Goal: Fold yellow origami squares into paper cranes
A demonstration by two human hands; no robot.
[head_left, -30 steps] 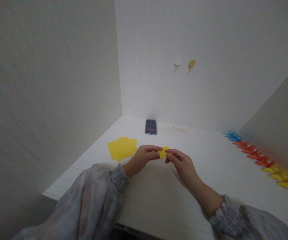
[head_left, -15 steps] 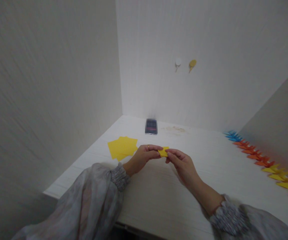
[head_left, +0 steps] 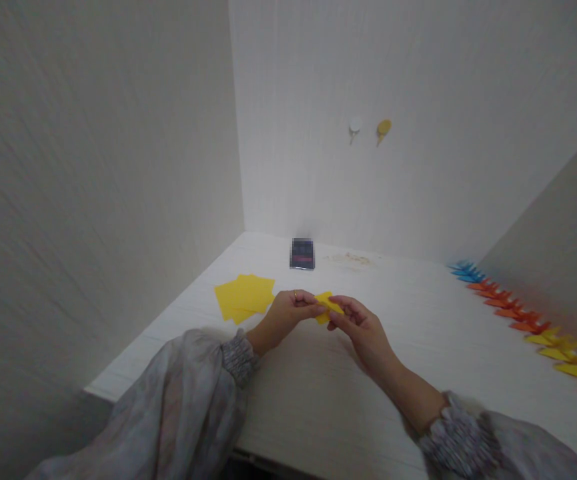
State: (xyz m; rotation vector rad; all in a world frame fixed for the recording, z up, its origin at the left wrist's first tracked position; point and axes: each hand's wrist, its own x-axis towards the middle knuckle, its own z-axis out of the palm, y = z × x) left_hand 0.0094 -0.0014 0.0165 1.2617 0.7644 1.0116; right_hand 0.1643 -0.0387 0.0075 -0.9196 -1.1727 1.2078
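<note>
A small folded piece of yellow origami paper (head_left: 324,299) is held between my two hands, above the white table. My left hand (head_left: 288,315) is closed, pinching its left side between thumb and fingers; a ring shows on one finger. From the right, my right hand (head_left: 361,325) grips the other side with thumb and forefinger. Fingertips cover parts of the folds. Just left of my left hand lie several flat sheets of yellow paper (head_left: 244,297), overlapping one another.
A dark device with a blurred screen (head_left: 302,254) stands at the back. Along the right side runs a row of folded paper figures, blue (head_left: 467,271), red-orange (head_left: 508,307) and yellow (head_left: 568,353). Two hooks (head_left: 383,129) are on the back wall. The table's front edge (head_left: 268,461) is below.
The folded yellow paper has been turned in my fingers and shows a different, more angular outline. My fingers have shifted their grip on it. The sheets and figures stay put.
</note>
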